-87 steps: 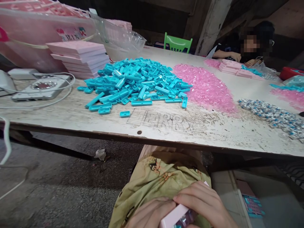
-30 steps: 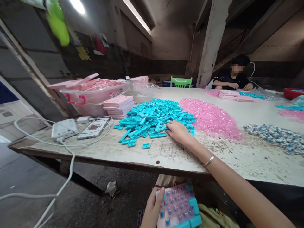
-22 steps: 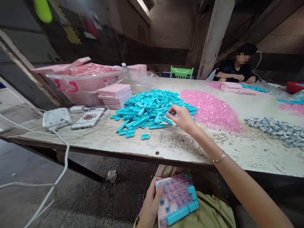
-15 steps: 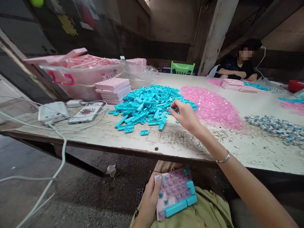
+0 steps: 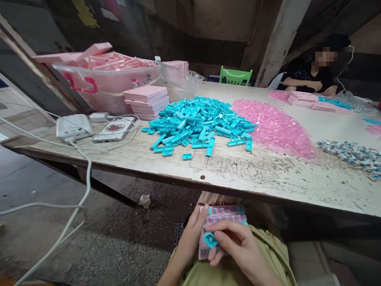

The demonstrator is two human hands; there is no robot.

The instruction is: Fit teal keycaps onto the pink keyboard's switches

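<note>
Item: pink keypad (image 5: 222, 226) clasped in your left hand (image 5: 193, 234), teal keycap (image 5: 210, 239) pinched in your right hand (image 5: 238, 246); risk: an off-centre press could have tilted the cap or dropped it from your lap.

Two bare forearms with no sleeves reaching the wrists. The left hand (image 5: 193, 234) and right hand (image 5: 238, 244) wear no gloves or rings. An olive-green printed garment (image 5: 268, 254) covers the lap.
</note>
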